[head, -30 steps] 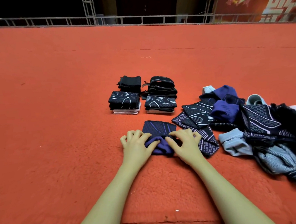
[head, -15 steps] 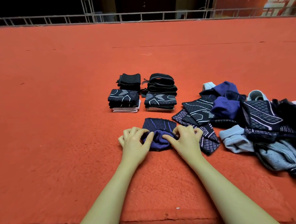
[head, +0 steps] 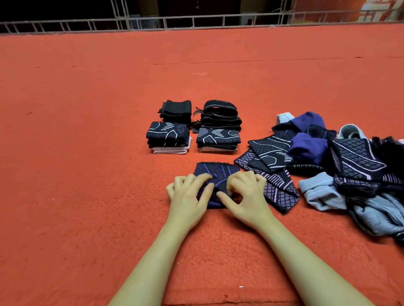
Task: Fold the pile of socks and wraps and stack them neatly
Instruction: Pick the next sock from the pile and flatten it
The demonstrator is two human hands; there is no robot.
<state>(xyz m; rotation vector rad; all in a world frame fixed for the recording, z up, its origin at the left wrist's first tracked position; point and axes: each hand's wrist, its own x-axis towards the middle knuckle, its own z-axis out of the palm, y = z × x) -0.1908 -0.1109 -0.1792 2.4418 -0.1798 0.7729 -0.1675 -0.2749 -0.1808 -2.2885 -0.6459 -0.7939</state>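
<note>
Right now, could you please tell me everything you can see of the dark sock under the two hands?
The dark sock is navy knit with thin purple lines, and lies flat on the red carpet, just in front of the four folded stacks. Its near part looks folded over, showing plainer purple. The left hand rests curled on its left side; the right hand pinches its near edge between thumb and fingers. Its right edge sits close to a patterned piece from the unfolded pile; I cannot tell whether they touch.

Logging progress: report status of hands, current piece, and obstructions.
Left hand and right hand both gripping the dark purple-lined sock. Four folded stacks behind. Unfolded pile at right, nothing blocking.
</note>
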